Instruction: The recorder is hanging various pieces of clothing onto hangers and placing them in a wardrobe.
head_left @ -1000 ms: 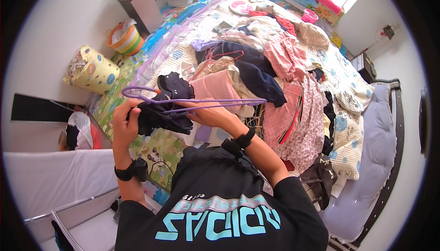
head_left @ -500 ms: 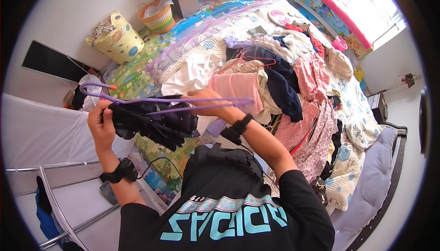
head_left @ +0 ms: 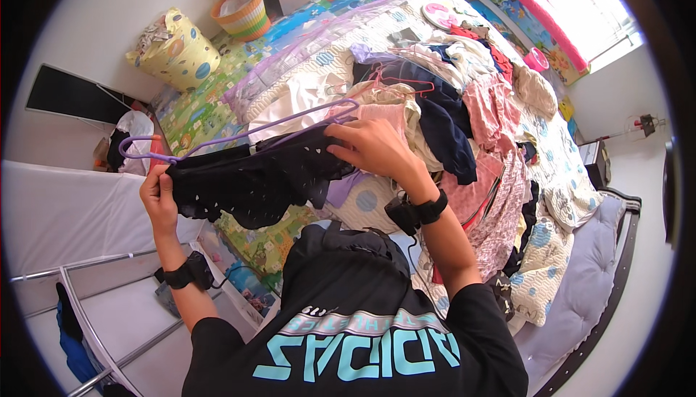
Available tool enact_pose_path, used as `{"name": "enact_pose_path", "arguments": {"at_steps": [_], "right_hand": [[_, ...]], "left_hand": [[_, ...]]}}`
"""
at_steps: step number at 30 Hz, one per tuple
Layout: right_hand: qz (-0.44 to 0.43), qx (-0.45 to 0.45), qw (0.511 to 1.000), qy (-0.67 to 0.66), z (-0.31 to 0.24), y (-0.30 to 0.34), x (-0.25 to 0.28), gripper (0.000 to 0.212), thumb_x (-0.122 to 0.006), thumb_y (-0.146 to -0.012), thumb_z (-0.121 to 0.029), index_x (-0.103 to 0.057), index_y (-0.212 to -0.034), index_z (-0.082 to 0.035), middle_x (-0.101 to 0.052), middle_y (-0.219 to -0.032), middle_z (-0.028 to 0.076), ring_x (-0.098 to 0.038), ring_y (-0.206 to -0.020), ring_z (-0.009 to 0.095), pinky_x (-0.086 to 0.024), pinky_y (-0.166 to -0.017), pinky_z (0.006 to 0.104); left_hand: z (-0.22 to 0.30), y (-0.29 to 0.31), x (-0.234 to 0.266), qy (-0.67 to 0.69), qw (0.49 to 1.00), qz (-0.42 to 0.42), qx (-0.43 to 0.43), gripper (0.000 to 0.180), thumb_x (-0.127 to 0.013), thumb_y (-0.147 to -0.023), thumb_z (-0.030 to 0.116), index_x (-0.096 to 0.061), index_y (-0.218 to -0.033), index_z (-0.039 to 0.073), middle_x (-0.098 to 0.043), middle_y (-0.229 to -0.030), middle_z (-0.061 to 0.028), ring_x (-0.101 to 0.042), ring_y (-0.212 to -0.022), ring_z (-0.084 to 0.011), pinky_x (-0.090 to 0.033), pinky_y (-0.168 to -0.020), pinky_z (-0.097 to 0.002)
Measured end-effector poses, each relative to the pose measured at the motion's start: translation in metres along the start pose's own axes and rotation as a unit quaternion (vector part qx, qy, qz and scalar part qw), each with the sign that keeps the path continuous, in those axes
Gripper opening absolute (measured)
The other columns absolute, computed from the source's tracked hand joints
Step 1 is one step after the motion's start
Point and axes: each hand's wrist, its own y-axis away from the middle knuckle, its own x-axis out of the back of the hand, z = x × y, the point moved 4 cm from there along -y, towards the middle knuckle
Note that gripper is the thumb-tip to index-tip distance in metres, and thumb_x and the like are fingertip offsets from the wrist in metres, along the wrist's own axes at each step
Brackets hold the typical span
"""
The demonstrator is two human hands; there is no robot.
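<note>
With the fingers of my left hand [head_left: 158,198] I pinch the black, thin-fabric garment with small white flecks [head_left: 250,179] close to the neck of a slim purple plastic clothes hanger [head_left: 264,126], whose orange-tipped hook points out to my left. The fingers of my right hand [head_left: 377,149] are bent onto the garment's other end, gripping the cloth, so it hangs spread between my hands, in front of my chest, with the hanger along its upper edge. How far the hanger reaches inside the cloth I can't tell. Just beyond it lies a crumpled white cloth [head_left: 293,103] on the bed's cream quilted cover with blue circles [head_left: 538,281]; to the right of that lie a pale pink textured cloth [head_left: 386,116], pink wire-thin hangers [head_left: 406,81] and a long navy-blue garment [head_left: 446,136].
</note>
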Motion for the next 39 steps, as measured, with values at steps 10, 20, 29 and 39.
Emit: {"name": "enact_pose_path", "arguments": {"at_steps": [10,20,29,39], "right_hand": [[0.016,0.013,0.999,0.046,0.003,0.02,0.016,0.022,-0.065,-0.08,-0.022,-0.068,-0.098,-0.011,-0.064,-0.076,0.01,-0.063,-0.073,0.029,-0.048,-0.062,0.0401],[0.014,0.061,0.998,0.016,-0.021,0.035,-0.009,0.015,-0.066,-0.079,-0.02,-0.063,-0.091,-0.012,-0.055,-0.066,0.006,-0.06,-0.064,0.027,-0.046,-0.055,0.0385],[0.014,0.116,0.99,-0.076,-0.081,0.033,-0.005,0.022,-0.07,-0.073,-0.025,-0.063,-0.069,-0.004,-0.054,-0.102,0.007,-0.056,-0.085,0.025,-0.049,-0.065,0.0368],[0.006,0.015,0.989,-0.15,-0.06,0.037,-0.001,0.034,-0.05,-0.089,-0.018,-0.049,-0.059,-0.003,-0.049,-0.06,0.012,-0.052,-0.06,0.032,-0.042,-0.057,0.0429]], "left_hand": [[-0.019,-0.023,-0.018,-0.048,0.997,0.02,-0.049,0.027,-0.054,-0.097,0.023,-0.06,-0.099,-0.003,-0.054,-0.08,0.0036,-0.045,-0.073,-0.005,-0.034,-0.064,-0.0212],[-0.016,-0.055,-0.017,-0.167,0.977,-0.013,-0.129,0.041,-0.044,-0.099,0.024,-0.041,-0.069,-0.002,-0.028,-0.056,-0.0025,-0.028,-0.053,-0.0104,-0.021,-0.049,-0.0322],[-0.068,-0.042,-0.036,-0.159,0.981,0.032,-0.108,0.043,-0.042,-0.1,0.024,-0.038,-0.066,-0.002,-0.028,-0.054,-0.0069,-0.029,-0.05,-0.0137,-0.023,-0.049,-0.0353],[-0.061,-0.01,-0.095,-0.038,0.996,-0.065,-0.049,0.048,-0.041,-0.098,0.036,-0.053,-0.069,0.0,-0.05,-0.063,-0.0021,-0.047,-0.06,-0.0131,-0.035,-0.057,-0.03]]}}
